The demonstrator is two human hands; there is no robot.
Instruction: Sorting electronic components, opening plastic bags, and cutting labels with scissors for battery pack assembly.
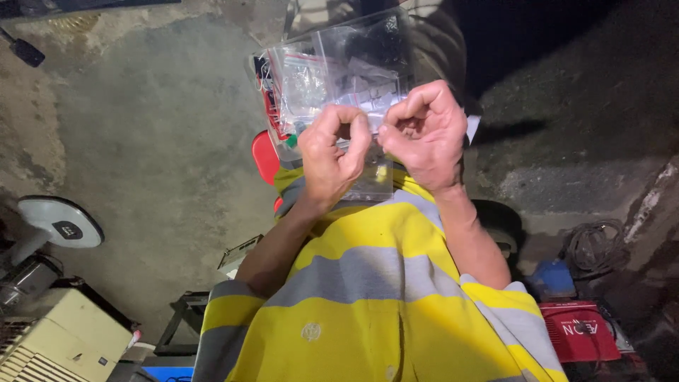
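My left hand [332, 159] and my right hand [424, 131] are raised close together in front of my yellow and grey striped shirt [368, 283]. Both pinch the lower edge of a bunch of clear plastic zip bags [332, 67], thumbs and forefingers almost touching. The bags stand up above my hands and hold small parts, some dark and some pale; what they are is too small to tell. One small yellow piece [382, 173] shows through a bag just below my hands.
Below lies a rough concrete floor [141, 127]. A white round fan base [60, 223] and a beige machine casing [56, 339] are at the left. A red box [580, 329], a blue object [552, 279] and a coiled cable [594, 244] are at the right. A red object [265, 155] shows behind the bags.
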